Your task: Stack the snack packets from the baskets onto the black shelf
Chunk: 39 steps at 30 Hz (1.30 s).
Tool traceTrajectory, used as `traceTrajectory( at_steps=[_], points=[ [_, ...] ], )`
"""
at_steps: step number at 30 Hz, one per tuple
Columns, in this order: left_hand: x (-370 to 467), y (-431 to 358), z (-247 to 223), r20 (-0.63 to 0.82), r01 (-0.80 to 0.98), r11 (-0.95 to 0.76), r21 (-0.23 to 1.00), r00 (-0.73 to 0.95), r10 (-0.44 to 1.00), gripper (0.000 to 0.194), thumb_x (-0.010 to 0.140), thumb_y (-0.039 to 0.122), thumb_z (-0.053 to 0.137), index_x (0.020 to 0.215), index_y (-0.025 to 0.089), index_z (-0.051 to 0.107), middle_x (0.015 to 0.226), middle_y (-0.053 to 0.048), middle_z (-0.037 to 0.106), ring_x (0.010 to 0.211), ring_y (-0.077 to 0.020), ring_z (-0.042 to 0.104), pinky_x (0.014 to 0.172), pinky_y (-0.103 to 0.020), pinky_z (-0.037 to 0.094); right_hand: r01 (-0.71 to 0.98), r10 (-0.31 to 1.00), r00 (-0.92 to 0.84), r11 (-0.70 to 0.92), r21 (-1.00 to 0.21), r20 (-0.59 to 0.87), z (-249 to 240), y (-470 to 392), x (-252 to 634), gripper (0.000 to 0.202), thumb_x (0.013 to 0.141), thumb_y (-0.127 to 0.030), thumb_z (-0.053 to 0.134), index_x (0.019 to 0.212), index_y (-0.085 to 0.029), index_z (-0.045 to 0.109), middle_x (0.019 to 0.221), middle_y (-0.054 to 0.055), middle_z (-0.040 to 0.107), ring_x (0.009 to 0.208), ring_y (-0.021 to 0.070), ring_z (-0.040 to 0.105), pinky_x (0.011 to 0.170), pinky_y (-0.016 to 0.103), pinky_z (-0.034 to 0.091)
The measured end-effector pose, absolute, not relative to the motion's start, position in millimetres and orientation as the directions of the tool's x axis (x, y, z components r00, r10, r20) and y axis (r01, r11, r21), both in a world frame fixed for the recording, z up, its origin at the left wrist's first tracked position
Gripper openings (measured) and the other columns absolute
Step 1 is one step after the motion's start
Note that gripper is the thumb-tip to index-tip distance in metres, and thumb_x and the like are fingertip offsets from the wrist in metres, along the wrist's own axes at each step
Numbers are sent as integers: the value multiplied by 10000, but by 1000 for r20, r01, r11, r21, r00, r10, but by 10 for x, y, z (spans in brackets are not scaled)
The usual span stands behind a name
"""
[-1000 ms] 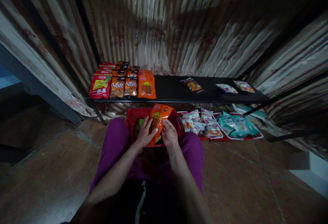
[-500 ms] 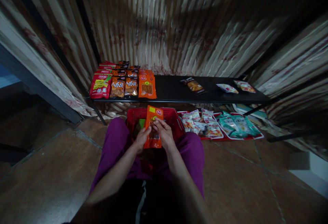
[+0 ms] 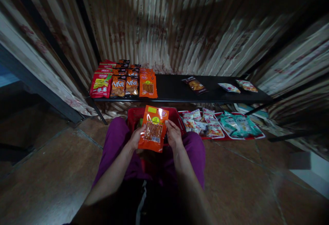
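Shop, snack packets (image 3: 148, 86) on shelf (image 3: 169, 87)

The one view looks from the person's head, above and in front of the black shelf (image 3: 169, 87), facing forward and down. The left hand (image 3: 136, 137) and right hand (image 3: 174, 134) are nearer the camera than the shelf; the striped sheeting (image 3: 159, 33) rises behind it.

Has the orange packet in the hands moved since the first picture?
Yes. Judged against the black shelf, the held packet has shifted a little left, and it is less tilted.
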<state>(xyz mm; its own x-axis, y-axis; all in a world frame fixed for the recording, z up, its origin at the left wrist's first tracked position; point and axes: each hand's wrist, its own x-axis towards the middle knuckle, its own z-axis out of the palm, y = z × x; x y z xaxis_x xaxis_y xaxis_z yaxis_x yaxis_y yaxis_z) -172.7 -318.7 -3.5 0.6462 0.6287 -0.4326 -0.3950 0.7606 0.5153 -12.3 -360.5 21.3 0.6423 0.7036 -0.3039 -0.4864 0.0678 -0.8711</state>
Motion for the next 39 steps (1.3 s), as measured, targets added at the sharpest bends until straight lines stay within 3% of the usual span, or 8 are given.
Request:
traceTrajectory(
  at_steps=[3,8,17,27,33,39],
  points=[
    [-1729,-3202,-8,-423,-376,757,534,656,625,391,707,375,723,972,90,679,896,-141,721,828,-278,686,825,-420,513,-540,661,663,97,-836,-351,238,-3613,-139,281,472,-251,830,707,-200,685,639,-32,710,563,125,636,528,225,510],
    [-1736,-3190,44,-347,-420,674,608,623,701,343,656,272,764,952,122,679,888,-88,722,762,-211,677,766,-341,516,-569,653,649,77,-818,-390,284,-3637,-127,299,464,-242,820,728,-203,686,612,-39,706,523,131,633,474,228,500],
    [-1669,-3080,287,-263,-444,543,713,549,793,372,576,308,818,884,145,687,838,-47,721,736,-165,656,728,-268,493,-577,678,620,52,-815,-395,232,-3642,-95,325,471,-229,826,766,-196,693,650,-19,723,572,149,659,528,247,539],
    [-1608,-3069,293,-338,-475,524,707,424,840,411,500,386,853,775,153,655,691,-2,681,579,-123,601,588,-239,460,-590,679,610,44,-806,-409,211,-3619,-103,343,470,-235,838,783,-202,702,673,-14,730,596,160,666,567,271,552],
    [-1615,-3000,234,-419,-514,534,672,331,846,352,580,284,814,867,150,659,761,-18,704,635,-135,632,648,-256,496,-561,741,570,37,-827,-354,202,-3657,-110,344,506,-313,846,805,-209,709,695,-10,732,622,159,667,601,275,546],
    [-1645,-2789,154,-466,-570,504,649,225,856,336,667,228,741,982,172,636,822,-23,711,698,-160,662,716,-304,530,-505,841,422,-91,-858,-338,185,-3791,-129,364,582,-394,819,882,-213,719,846,19,748,732,160,684,684,274,540]
  ],
)
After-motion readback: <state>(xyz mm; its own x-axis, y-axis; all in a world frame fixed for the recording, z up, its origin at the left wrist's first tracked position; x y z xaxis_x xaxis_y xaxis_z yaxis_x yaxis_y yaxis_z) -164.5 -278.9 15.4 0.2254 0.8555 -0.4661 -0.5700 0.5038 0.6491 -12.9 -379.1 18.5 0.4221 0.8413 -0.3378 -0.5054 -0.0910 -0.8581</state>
